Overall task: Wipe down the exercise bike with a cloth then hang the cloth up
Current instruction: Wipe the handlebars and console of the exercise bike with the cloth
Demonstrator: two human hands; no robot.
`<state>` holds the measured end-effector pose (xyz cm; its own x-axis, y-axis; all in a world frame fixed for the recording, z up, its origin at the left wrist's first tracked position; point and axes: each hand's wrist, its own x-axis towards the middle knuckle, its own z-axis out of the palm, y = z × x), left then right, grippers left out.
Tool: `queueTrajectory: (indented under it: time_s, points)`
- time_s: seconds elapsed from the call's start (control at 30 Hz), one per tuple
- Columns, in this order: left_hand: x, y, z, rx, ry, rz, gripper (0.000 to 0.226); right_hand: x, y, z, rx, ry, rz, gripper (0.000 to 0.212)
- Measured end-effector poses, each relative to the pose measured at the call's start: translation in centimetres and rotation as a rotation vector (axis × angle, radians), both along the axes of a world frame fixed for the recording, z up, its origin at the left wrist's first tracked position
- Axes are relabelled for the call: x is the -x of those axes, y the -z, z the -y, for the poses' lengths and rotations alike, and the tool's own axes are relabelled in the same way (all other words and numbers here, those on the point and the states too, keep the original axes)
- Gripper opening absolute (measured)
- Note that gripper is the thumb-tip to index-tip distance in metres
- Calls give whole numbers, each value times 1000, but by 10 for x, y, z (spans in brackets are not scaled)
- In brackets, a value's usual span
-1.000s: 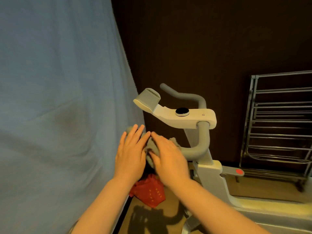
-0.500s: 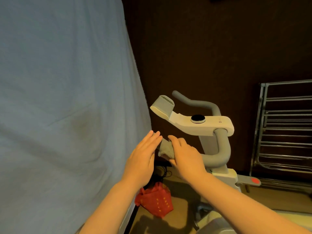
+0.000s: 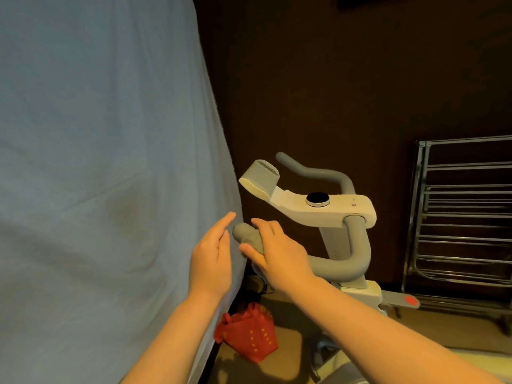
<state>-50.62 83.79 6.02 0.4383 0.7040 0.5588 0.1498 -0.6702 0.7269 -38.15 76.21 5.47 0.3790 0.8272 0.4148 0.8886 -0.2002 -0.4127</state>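
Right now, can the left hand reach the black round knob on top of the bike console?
Probably yes: the left hand is open beside the handlebar end, and nothing stands between it and the knob, though the right hand is nearer.

You are facing a dark brown wall (image 3: 318, 79), with a pale blue sheet (image 3: 97, 162) hanging at your left, a metal drying rack (image 3: 465, 217) standing at right, and a red bag (image 3: 249, 333) lying on the tan floor (image 3: 291, 364).
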Motion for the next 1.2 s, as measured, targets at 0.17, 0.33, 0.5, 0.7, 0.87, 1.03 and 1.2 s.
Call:
queueTrajectory:
  time_s: [0.17,0.33,0.5,0.7,0.87,1.03,1.2]
  points:
    - [1,-2,0,24,83,-73,33,-28,-7,2,79,-133,-106,57]
    - [-9,-1,12,117,24,66,32,-45,-30,-31,130,-534,-618,41]
    - [-16,8,24,190,9,82,34,-62,-35,-29,373,-681,-691,34]
    - [-28,10,39,310,-30,205,39,-57,-34,-42,358,-823,-937,20]
    - [-41,13,48,321,-123,198,38,-60,-45,-45,391,-893,-770,24]
    - [-54,11,54,296,-275,187,36,-55,-27,-47,208,-938,-769,7]
    - [-61,8,56,276,-369,131,36,-70,-37,-50,498,-993,-642,13]
